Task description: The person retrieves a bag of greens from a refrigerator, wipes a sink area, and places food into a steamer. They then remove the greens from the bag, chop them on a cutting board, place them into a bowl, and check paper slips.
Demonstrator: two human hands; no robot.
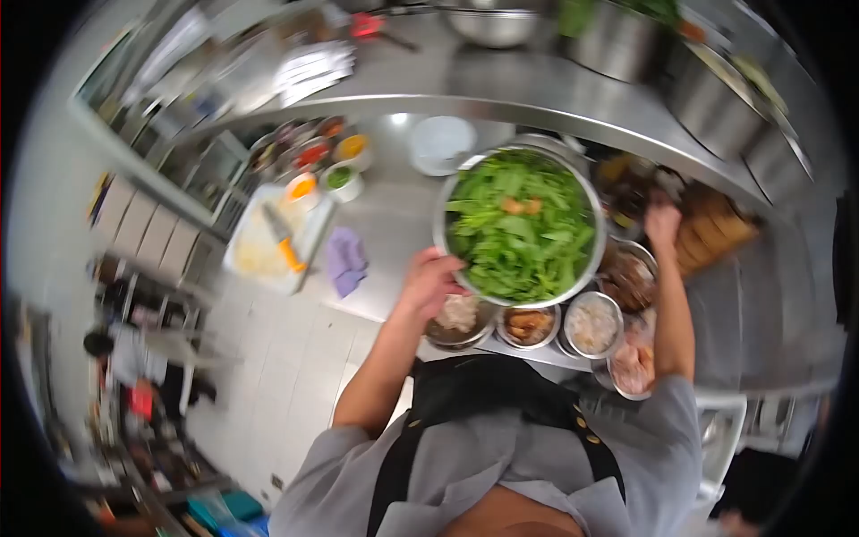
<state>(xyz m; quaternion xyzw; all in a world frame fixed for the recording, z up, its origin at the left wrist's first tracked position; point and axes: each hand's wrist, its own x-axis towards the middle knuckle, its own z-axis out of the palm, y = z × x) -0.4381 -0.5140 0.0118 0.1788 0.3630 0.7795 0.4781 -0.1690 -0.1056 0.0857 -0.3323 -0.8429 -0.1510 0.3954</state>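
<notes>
A large metal bowl [443,237] full of chopped leafy greens [523,237] is in front of me, with a few orange-brown pieces on top. My left hand [433,285] grips its lower left rim, thumb over the edge. Out to the right, my right hand [663,222] reaches in among dark containers [624,204] under the shelf; its fingers are blurred and partly hidden. Below that wrist is a bowl of dark brown food [628,276]. Nearest my body stand bowls of pale food [458,313], browned pieces [528,326], whitish pieces [592,324] and pink raw meat [633,365].
To the left, a knife with an orange handle [284,243] lies on a white cutting board [309,237], beside a purple cloth [345,260]. Small ingredient bowls [344,182] stand behind. A steel shelf [528,112] overhangs the counter, carrying pots [617,40]. Another person [134,358] is at far left.
</notes>
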